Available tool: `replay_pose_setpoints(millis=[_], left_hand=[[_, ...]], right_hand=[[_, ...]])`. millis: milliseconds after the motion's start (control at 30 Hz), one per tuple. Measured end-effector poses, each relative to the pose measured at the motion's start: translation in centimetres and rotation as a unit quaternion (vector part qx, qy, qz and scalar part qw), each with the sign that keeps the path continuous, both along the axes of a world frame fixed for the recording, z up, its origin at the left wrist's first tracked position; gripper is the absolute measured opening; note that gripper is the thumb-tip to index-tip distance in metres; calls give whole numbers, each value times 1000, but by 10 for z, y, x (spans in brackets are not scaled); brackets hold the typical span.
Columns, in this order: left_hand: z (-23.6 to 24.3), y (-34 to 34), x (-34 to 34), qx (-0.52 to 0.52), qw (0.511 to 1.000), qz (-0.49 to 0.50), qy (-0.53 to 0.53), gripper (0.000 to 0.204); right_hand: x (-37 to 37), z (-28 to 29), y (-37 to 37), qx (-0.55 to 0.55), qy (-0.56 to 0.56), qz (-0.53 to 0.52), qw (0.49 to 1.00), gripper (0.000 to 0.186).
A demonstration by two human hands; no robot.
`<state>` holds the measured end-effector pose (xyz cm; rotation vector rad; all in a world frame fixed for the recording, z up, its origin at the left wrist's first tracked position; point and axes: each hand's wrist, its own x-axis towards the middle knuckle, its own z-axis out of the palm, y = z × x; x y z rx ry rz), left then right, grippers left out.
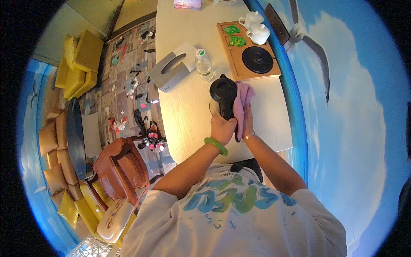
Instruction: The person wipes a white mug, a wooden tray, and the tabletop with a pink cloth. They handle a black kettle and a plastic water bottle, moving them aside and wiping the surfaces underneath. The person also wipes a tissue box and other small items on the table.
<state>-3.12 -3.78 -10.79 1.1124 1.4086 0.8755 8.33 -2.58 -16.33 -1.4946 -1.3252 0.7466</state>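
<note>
A black electric kettle is in front of me over the pale table, its spout pointing away. My left hand is wrapped round its handle. My right hand presses a pink cloth against the kettle's right side; the fingers are partly behind the cloth. Beyond the kettle, a wooden tray holds the round black kettle base, two white cups with handles and two green packets. Left of the tray stands a clear bottle with a white cap.
A grey tissue box lies left of the bottle on the table. A pink-purple tissue pack is at the far end. The blue painted wall borders the table's right side. A brown leather chair stands at the left.
</note>
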Motion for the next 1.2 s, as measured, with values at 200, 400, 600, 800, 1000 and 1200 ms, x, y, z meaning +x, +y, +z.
replay_pose_setpoints(millis=[200,400,600,800,1000,1200], left_hand=[[92,-31,-13,-102,986,-90,-98,24],[142,-37,-38,-27,977,-197,-74,25],[182,-30,-67,183,871,-456,-2,28],[180,-43,-69,345,820,-443,111,36],[174,-35,-70,281,864,-410,83,35],[151,-33,-33,257,928,-249,101,27]], right_hand=[[17,66,-21,9,74,-83,994,47],[59,145,13,-11,303,323,897,22],[39,205,-18,-11,436,482,760,19],[40,238,-59,-72,369,345,860,14],[49,197,-26,86,270,379,881,18],[57,149,-29,174,-36,0,984,19]])
